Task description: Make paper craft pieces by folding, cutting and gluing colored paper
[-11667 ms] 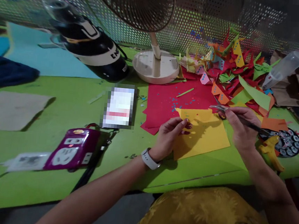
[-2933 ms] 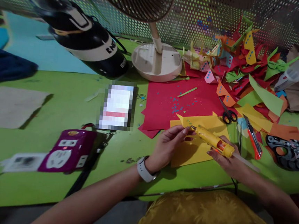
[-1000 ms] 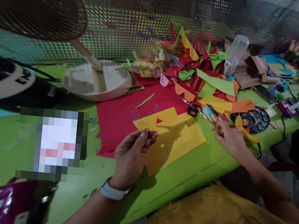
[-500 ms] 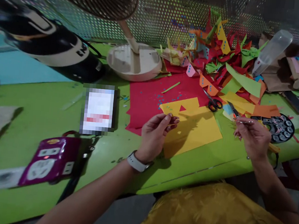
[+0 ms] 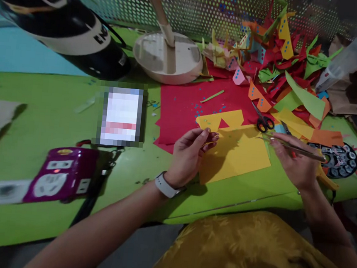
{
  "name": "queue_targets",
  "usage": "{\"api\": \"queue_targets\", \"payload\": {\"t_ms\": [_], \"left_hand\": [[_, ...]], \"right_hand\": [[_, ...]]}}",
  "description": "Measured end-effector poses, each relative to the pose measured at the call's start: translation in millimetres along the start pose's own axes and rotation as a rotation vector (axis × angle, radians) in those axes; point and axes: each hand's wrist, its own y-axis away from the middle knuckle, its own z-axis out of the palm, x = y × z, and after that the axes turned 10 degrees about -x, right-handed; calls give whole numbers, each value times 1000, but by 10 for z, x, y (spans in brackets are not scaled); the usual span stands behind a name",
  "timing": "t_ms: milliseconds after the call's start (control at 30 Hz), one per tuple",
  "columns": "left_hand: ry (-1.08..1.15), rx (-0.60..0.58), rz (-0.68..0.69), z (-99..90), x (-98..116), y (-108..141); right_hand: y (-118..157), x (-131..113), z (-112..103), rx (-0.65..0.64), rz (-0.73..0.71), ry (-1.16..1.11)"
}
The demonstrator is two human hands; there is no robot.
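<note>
My left hand [image 5: 192, 154], with a white watch band at the wrist, is closed in a pinch above the yellow paper sheet [image 5: 242, 156]. Whatever sits between its fingertips is too small to make out. A second yellow piece with a triangular notch [image 5: 207, 120] lies just behind, on red paper [image 5: 180, 109]. To the right, my right hand [image 5: 297, 165] grips slim metal tweezers [image 5: 305, 151], their tips pointing left over the yellow sheet's right edge. Black-handled scissors [image 5: 264, 124] lie beyond that hand, near a blade-like tool [image 5: 285, 127].
Folded coloured paper pieces [image 5: 266, 54] are heaped at the back, beside a clear bottle [image 5: 349, 61]. A white fan base [image 5: 184, 63], dark bottle [image 5: 77, 37], blurred-screen phone [image 5: 122, 114] and purple power strip [image 5: 64, 174] stand leftward. A black round palette [image 5: 344, 163] lies right.
My right hand has come slightly left, and the tweezers have turned so their tips point toward my left hand. The left hand keeps its pinch. The camera view has shifted a little.
</note>
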Motion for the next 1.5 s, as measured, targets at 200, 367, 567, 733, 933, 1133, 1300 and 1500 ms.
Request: {"api": "queue_targets", "payload": {"t_ms": [200, 367, 567, 733, 933, 1133, 1300, 1500], "left_hand": [[22, 18, -30, -5, 21, 5], [26, 31, -69, -11, 55, 17], [-24, 47, -97, -30, 69, 33], [-10, 68, -115, -1, 82, 34], [-1, 42, -86, -8, 65, 26], [-5, 48, -93, -11, 48, 20], [-31, 45, -77, -9, 49, 17], [-13, 30, -69, 7, 45, 18]], "right_hand": [[-175, -39, 518, -143, 34, -275], [-123, 56, 670, -148, 25, -289], [-113, 73, 708, -139, -25, -286], [-103, 99, 743, -164, -18, -281], [-88, 108, 746, -152, 6, -316], [-111, 97, 732, -158, 46, -340], [-119, 66, 698, -173, 100, -360], [-109, 63, 645, -131, 150, -511]]}}
